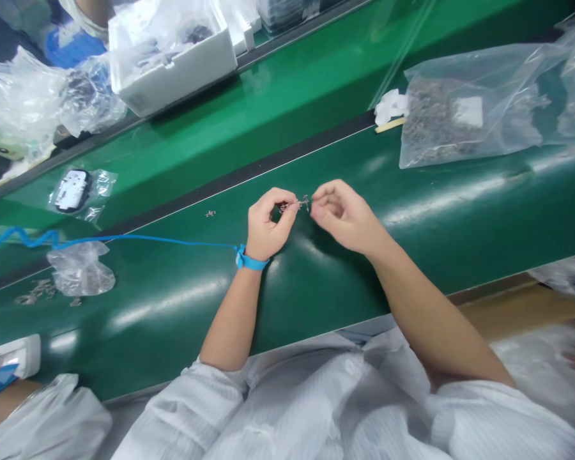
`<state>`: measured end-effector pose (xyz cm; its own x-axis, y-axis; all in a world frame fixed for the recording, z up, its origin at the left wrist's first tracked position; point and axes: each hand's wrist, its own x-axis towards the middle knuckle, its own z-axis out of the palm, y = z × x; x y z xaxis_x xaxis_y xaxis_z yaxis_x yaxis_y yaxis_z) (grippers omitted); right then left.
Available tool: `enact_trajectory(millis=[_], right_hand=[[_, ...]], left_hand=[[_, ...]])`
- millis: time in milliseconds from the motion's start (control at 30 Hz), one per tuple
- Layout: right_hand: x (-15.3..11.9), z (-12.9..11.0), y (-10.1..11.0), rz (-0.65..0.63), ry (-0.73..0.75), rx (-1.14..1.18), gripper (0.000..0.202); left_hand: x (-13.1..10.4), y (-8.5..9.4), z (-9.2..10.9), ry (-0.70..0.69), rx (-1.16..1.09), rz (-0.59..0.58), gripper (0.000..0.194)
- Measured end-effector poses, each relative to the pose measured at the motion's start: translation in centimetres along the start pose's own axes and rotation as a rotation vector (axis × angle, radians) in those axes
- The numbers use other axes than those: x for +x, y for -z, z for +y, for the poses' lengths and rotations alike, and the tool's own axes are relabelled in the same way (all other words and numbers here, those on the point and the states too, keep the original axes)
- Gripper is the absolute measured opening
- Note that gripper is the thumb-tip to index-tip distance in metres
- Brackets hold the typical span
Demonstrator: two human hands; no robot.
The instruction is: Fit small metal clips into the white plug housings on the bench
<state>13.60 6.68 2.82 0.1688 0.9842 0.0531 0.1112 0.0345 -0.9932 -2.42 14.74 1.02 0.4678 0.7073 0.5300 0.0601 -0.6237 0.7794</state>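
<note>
My left hand (269, 225), with a blue wrist strap (253, 260), pinches a small metal part (303, 203) that looks like a thin branched piece. Its free end sticks out to the right, towards my other hand. My right hand (341, 214) is close beside that end, its thumb and fingers curled together. Whether the right fingertips hold anything is too small to make out. To the left of my hands, a similar little metal piece (211, 213) lies on the green tabletop (182, 319).
A clear bag of small brown-grey parts (441, 121) lies at the back right, beside a yellow stick (390, 125). A white box (172, 70) stands at the back left. A blue coiled cord (138, 237) runs left. A co-worker's sleeve (52, 421) shows at the lower left.
</note>
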Motion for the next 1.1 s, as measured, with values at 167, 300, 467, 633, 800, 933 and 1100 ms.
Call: enact_trajectory(millis=[167,300,467,633,800,933,1100], right_hand=[[0.2,1.5,0.1,0.117,0.553,-0.601,0.027],[0.1,1.9,-0.2,0.143,0.636,-0.695,0.016],[-0.1,0.7,-0.5,0.151,0.453,-0.530,0.015],[0.1,0.1,-0.2,0.040,0.034,-0.318,0.029],[0.2,0.8,0.1,-0.105,-0.253,-0.048,0.034],[0.0,0.5,0.0,-0.039,-0.135,-0.131,0.034],[-0.4,-0.2,0.0,-0.007,0.128,-0.188,0.012]], left_hand=[[-0.3,-0.1,-0.2,0.154,-0.149,-0.041,0.016],[-0.2,-0.1,0.0,0.164,-0.245,-0.110,0.019],[0.0,0.2,0.0,0.092,-0.113,-0.129,0.015],[0.1,0.2,-0.1,-0.151,0.164,-0.267,0.014],[0.0,-0.2,-0.1,-0.310,0.286,-0.345,0.020],[0.0,-0.4,0.0,-0.223,0.162,-0.230,0.013],[0.0,-0.1,0.0,0.085,-0.017,-0.156,0.017]])
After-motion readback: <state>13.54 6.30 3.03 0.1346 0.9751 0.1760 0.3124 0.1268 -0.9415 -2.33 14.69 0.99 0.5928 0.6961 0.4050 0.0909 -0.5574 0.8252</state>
